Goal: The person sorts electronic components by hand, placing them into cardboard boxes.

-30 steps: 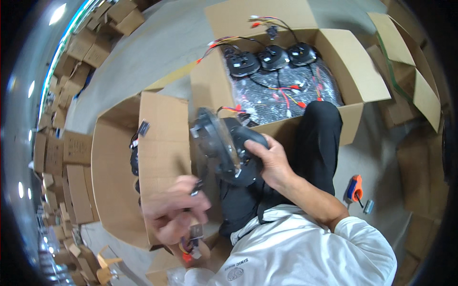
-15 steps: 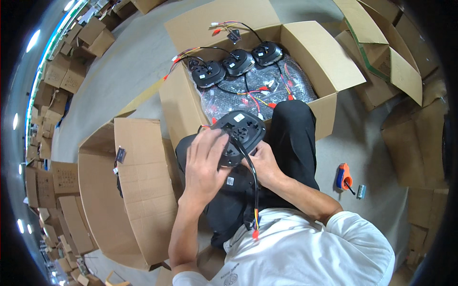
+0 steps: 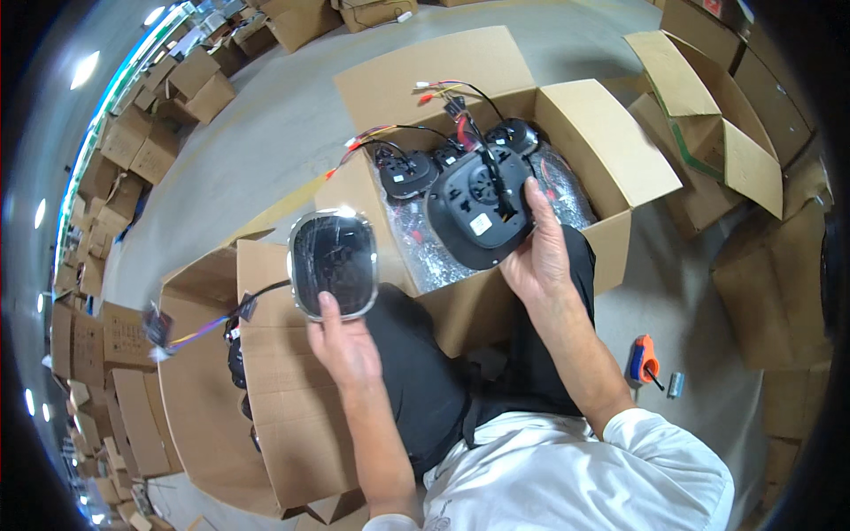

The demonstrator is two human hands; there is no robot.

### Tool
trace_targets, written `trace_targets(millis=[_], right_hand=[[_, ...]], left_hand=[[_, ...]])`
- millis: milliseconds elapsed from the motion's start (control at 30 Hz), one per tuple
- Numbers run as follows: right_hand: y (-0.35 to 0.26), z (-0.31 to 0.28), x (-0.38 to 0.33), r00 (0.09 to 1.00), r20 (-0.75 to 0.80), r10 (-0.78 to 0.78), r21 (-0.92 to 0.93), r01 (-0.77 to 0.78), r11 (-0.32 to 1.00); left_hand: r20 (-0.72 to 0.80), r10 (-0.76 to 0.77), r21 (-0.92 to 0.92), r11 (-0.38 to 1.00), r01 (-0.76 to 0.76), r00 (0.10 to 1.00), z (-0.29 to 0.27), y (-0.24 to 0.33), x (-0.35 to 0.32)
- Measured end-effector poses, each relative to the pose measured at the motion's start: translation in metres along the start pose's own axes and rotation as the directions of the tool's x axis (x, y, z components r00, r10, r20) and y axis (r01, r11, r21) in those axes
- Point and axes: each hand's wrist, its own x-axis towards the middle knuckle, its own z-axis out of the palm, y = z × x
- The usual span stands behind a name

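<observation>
- Hands are both raised over the person's lap, each closed around its own lamp, the two lamps well apart.
- Left hand [image 3: 347, 343] grips the lower rim of a lamp with a chrome-edged dark lens [image 3: 334, 263]; the lamp sits at 12 o'clock from the hand, lens facing up, thumb pressed on its bottom edge.
- Wire [image 3: 208, 327] with a coloured tail runs from that lamp toward 9 o'clock, over the flap of a brown box [image 3: 283, 416] at the person's left.
- Right hand [image 3: 538, 252] holds a black lamp back [image 3: 478, 208] by its right edge, fingers curled against the rim; the lamp lies at 10 o'clock from the hand, back side up, with a black cable [image 3: 494, 181] running across it.
- Open carton [image 3: 584, 124] sits at 12 o'clock from the right hand, with more black lamps [image 3: 407, 173] and red-tipped wires inside on shiny wrapping.
- Orange tool [image 3: 643, 358] lies on the grey floor at 4 o'clock from the right hand, a small metal cylinder [image 3: 676, 384] just beside it.
</observation>
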Motion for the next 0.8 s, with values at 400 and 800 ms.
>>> trace_targets(millis=[400,800], right_hand=[[0.065,-0.01,-0.045,0.983,0.093,0.155,-0.565,-0.076,0.822],[0.086,-0.026,-0.068,0.965,-0.025,0.26,-0.691,-0.205,0.693]], left_hand=[[-0.042,0.045,-0.182,0.982,-0.052,0.998,0.022,-0.036,-0.054],[-0.006,0.17,0.025,0.985,-0.17,0.985,0.031,-0.073,-0.068]])
